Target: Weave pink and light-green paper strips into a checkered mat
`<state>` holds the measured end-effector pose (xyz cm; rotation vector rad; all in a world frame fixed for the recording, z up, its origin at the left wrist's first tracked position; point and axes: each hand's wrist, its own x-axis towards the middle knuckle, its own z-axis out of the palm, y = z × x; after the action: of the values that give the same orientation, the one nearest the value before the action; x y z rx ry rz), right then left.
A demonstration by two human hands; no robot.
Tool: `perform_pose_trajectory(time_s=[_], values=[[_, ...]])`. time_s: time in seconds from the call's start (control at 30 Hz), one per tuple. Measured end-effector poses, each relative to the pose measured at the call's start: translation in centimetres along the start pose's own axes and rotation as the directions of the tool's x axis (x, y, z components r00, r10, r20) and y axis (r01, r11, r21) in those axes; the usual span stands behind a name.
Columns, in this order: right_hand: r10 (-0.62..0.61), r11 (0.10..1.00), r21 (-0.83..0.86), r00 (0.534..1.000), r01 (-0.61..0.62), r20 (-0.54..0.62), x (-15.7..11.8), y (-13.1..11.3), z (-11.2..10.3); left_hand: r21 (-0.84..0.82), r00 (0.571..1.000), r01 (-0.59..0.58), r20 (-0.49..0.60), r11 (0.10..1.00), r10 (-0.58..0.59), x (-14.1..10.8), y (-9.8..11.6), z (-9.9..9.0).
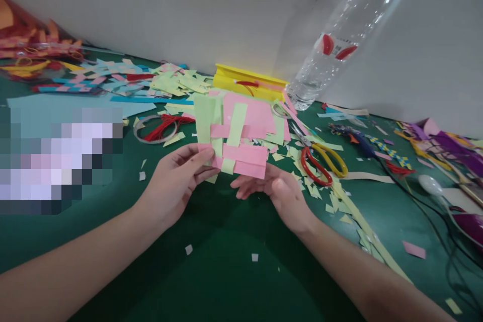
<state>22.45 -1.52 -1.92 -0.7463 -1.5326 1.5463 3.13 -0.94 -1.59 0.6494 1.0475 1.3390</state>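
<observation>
Pink and pale green paper strips (243, 157), crossed over and under each other like a weave, are held up above the green table. My left hand (177, 176) pinches their left edge between thumb and fingers. At the lower right end of the strips is my right hand (281, 188), its thumb apart and its fingers loosely bent, partly behind the pink paper. Whether those fingers touch the paper I cannot tell. Behind the weave lie more pink sheets (260, 105) and green pieces. Scissors (320, 158) with red and yellow handles rest to the right.
A clear plastic bottle (332, 50) stands by the pale wall. A yellow folded piece (249, 80), a heap of green scraps (181, 80) and a tape ring with red thread (158, 128) lie behind my hands. At right are a black cable (407, 181) and a spoon (430, 184).
</observation>
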Motion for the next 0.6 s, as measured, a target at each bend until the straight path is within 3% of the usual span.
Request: perform_pose_trajectory(time_s=[0.13,0.3,0.37,0.47,0.6], values=[[0.036,0.981,-0.185,0.989,-0.063,-0.145,-0.5,-0.4,1.3,-0.085,0.998,0.038,-0.047,0.996,-0.042,-0.5,-0.3,0.6],[0.078,0.946,-0.275,0.945,-0.17,-0.318,-0.6,-0.7,2.6,-0.106,0.994,0.1,0.059,0.989,-0.094,-1.5,-0.6,1.0],[0.038,0.933,-0.316,0.92,-0.172,-0.39,-0.6,-0.8,2.6,-0.085,0.988,0.112,0.114,0.99,-0.102,-1.7,-0.7,1.1],[-0.012,0.919,-0.366,0.917,-0.146,-0.398,-0.6,-0.8,2.2,-0.054,0.983,0.106,0.159,0.993,-0.096,-1.9,-0.8,1.2],[-0.085,0.945,-0.32,0.891,-0.07,-0.446,-0.6,-0.6,2.0,-0.019,0.978,0.098,0.186,0.995,-0.092,-2.0,-0.9,1.2]])
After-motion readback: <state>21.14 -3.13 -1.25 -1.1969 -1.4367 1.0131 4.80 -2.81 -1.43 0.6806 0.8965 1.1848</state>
